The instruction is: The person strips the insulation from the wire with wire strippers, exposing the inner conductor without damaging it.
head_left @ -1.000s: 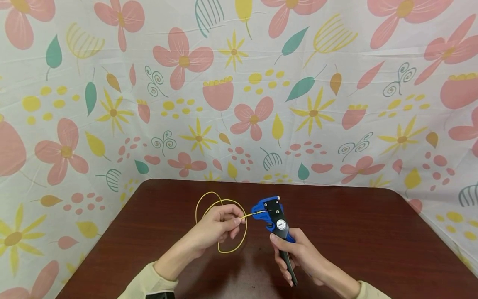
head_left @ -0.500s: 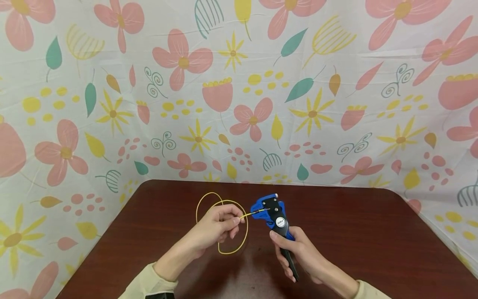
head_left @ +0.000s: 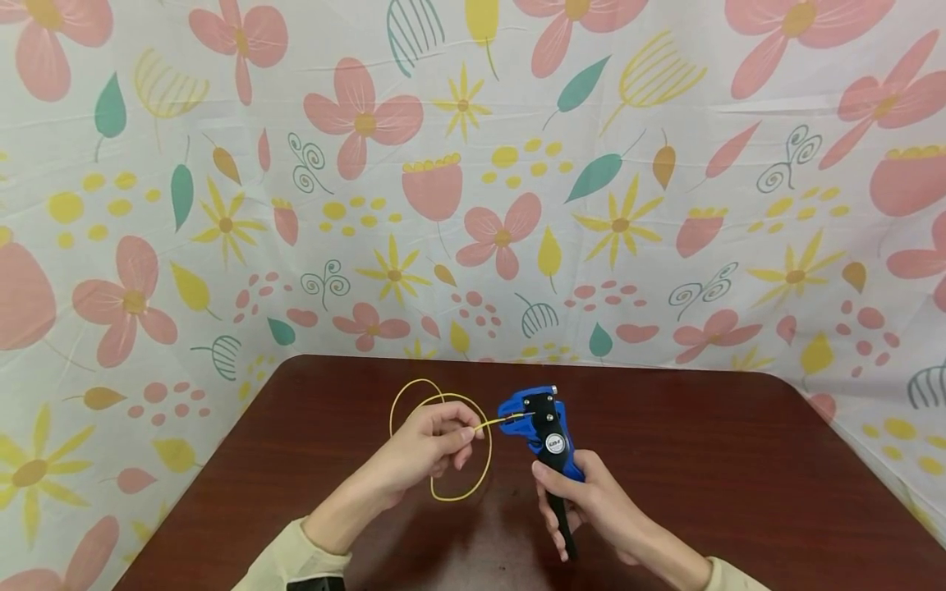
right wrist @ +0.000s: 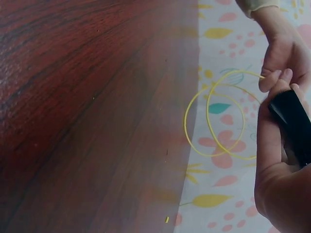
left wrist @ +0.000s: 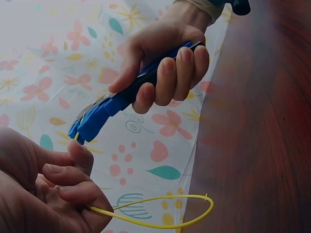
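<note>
My left hand (head_left: pixel 436 439) pinches a thin yellow wire (head_left: pixel 447 499) between thumb and fingers, close to its end. The rest of that wire hangs in loose loops behind and below the hand. My right hand (head_left: pixel 591 492) grips a blue and black wire stripper (head_left: pixel 545 410), its fingers curled round the handles and its head up and to the left. The short wire end reaches from the left fingertips into the stripper's blue nose. In the left wrist view the wire (left wrist: pixel 165 226) also bows out below the palm. A black handle (right wrist: pixel 289 121) shows within the right hand in the right wrist view.
Both hands are over a dark reddish-brown table (head_left: pixel 702 460). A white cloth (head_left: pixel 443 336) printed with flowers and leaves hangs behind its far edge. One tiny yellow scrap (right wrist: pixel 167 219) lies near the table's edge in the right wrist view.
The stripper has tipped slightly in my right hand, its lower handle end swinging left. My left hand and the wire loops have hardly moved.
</note>
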The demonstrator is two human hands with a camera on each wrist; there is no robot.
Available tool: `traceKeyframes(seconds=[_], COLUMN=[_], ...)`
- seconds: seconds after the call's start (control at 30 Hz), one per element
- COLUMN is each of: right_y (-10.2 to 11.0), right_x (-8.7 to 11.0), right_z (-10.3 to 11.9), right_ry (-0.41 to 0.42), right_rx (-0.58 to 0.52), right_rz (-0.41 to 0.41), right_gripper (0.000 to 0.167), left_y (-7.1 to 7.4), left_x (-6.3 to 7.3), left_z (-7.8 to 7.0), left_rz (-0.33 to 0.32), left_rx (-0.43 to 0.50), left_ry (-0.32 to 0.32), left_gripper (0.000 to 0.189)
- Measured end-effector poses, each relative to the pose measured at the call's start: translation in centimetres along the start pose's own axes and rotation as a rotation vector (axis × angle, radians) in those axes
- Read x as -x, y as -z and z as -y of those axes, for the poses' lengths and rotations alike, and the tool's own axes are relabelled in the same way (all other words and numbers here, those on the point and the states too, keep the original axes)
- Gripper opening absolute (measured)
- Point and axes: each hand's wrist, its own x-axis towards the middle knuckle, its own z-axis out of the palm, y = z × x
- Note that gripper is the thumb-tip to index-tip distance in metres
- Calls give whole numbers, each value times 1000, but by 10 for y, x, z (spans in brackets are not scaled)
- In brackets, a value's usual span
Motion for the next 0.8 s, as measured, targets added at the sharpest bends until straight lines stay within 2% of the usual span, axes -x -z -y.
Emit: traceKeyframes(seconds=[0.2, 0.8], right_y=[3, 2], right_x=[1, 2], right_z=[1, 0], right_ry=[7, 13], right_rx=[-21, -9], right_rz=[-5, 11], right_gripper=[31, 35], left_y=[1, 1], left_x=[0, 1], left_z=[1, 1], left_rz=[2, -6], left_rx=[0, -4], left_ry=[-8, 4], left_gripper=[11, 11])
